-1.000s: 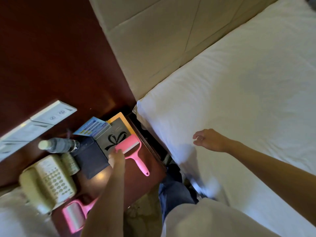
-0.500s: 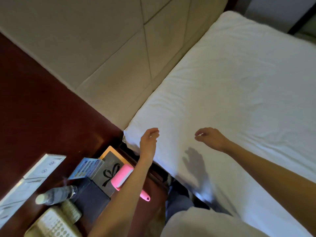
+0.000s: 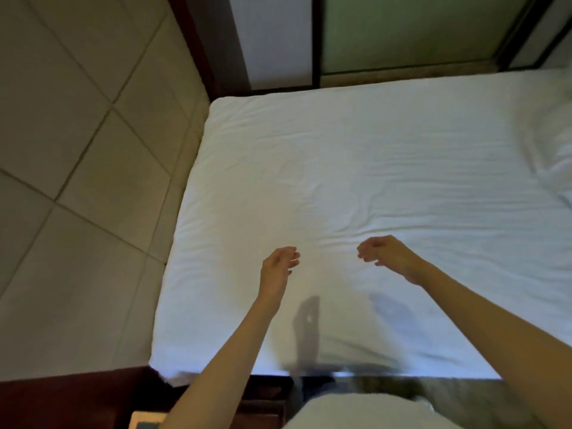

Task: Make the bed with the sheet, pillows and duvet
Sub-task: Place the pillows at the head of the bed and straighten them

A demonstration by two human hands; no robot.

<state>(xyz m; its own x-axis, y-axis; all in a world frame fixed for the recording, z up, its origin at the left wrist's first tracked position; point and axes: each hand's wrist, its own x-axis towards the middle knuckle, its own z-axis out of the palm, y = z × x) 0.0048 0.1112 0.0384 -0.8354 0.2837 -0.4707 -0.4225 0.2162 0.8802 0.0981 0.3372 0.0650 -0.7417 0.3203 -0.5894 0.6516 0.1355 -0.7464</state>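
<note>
Big white sheet (image 3: 387,168) covers the whole mattress, flat, w/ light creases across the middle. Beige padded headboard (image 3: 80,187) runs along the left side, right against the mattress edge. Lump of white bedding (image 3: 554,156) at the far right edge, pillow or duvet, can't tell. Over the near part of the sheet hang the left hand (image 3: 278,264) & right hand (image 3: 388,255), near each other, fingers loosely curled & relaxed, holding nothing; their shadows fall on the sheet just below
</note>
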